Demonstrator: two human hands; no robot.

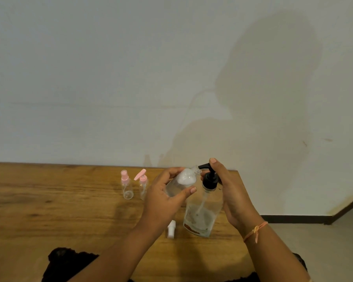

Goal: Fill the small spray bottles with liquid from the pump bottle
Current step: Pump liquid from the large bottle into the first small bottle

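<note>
Pump bottle point(200, 218), clear with a black pump, upright near the right edge of the desk point(49, 210). Right hand point(232, 196) curls round its pump head, forefinger on top. Left hand point(163, 198) grips a small clear bottle point(181, 183), tilted, its mouth at the nozzle. Two pink-topped spray bottles point(126, 185) point(143, 186) stand toward the far edge. White cap point(171, 229) lies just beside the pump bottle.
</note>
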